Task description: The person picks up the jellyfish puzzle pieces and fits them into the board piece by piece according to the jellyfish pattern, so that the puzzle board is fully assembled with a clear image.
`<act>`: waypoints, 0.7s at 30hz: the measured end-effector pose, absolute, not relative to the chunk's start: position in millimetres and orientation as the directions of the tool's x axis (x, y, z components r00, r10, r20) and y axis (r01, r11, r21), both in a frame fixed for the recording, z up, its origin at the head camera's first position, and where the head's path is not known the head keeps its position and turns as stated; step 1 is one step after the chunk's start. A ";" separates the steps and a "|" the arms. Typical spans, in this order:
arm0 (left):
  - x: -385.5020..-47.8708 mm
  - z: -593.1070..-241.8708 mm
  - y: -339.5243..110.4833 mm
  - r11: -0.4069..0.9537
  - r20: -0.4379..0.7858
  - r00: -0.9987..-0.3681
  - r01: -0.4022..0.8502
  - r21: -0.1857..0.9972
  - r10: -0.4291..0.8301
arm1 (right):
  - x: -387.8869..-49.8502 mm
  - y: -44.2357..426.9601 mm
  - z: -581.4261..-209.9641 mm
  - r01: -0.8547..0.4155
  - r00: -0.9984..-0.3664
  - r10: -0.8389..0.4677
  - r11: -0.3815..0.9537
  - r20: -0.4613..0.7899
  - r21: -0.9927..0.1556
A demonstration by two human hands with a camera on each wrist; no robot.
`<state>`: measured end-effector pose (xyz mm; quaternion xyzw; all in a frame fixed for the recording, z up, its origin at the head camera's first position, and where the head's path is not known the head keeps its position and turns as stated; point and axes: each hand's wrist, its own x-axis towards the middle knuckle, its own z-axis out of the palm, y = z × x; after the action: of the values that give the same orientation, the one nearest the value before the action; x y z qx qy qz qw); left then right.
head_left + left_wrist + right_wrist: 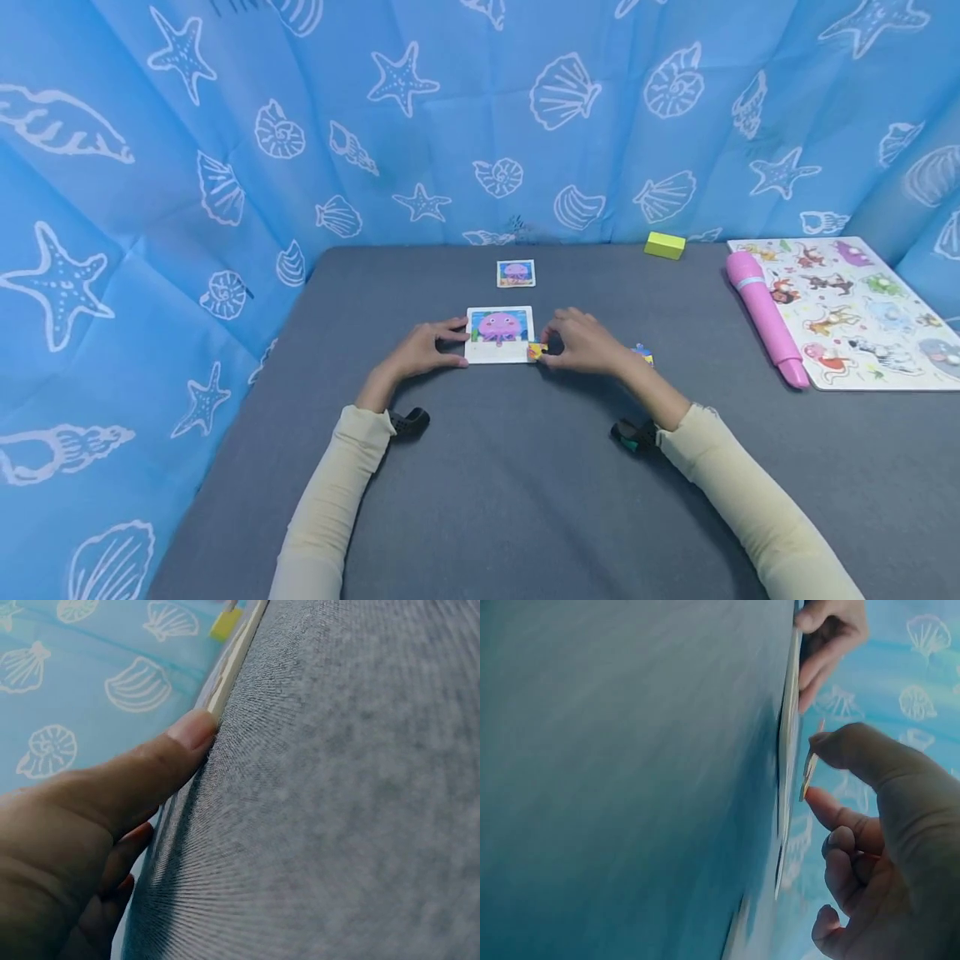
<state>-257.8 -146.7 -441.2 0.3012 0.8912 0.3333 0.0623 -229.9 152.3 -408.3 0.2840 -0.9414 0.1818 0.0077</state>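
Observation:
A small white-framed jigsaw puzzle board (498, 354) with a pink jellyfish picture lies on the table; its lower strip is bare white. My left hand (422, 348) touches the board's left edge with extended fingers. In the left wrist view, the thumb (193, 731) rests against the rim. My right hand (588, 343) pinches a yellow and orange puzzle piece (536, 351) between thumb and index finger, at the board's lower right corner. From the right wrist view, that piece (810, 769) is tilted and held above the board (786, 742). Another puzzle piece (642, 354) is partly hidden behind the right wrist.
A small jellyfish picture card (516, 273) lies beyond the board. A yellow-green block (664, 245) sits at the table's far edge. On the right, a pink pen-shaped thing (765, 317) lies along an animal picture board (862, 317). Blue shell-print cloth (465, 125) hangs behind the grey table.

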 end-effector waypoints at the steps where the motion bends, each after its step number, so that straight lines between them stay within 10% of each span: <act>1: -258.0 -442.1 -146.6 0.597 0.097 -0.814 0.496 0.631 0.573 | -232.1 145.4 -408.0 -0.552 -0.829 -0.544 0.760 0.128 -0.343; 21: -260.6 -446.0 -147.5 0.572 0.149 -0.805 0.525 0.631 0.575 | -254.1 84.8 -428.5 -0.618 -0.763 -0.615 0.603 0.200 -0.504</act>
<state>-260.6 -147.5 -446.0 0.3104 0.8857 0.3433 0.0361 -254.1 84.8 -428.5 0.3445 -0.8953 0.2825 0.0027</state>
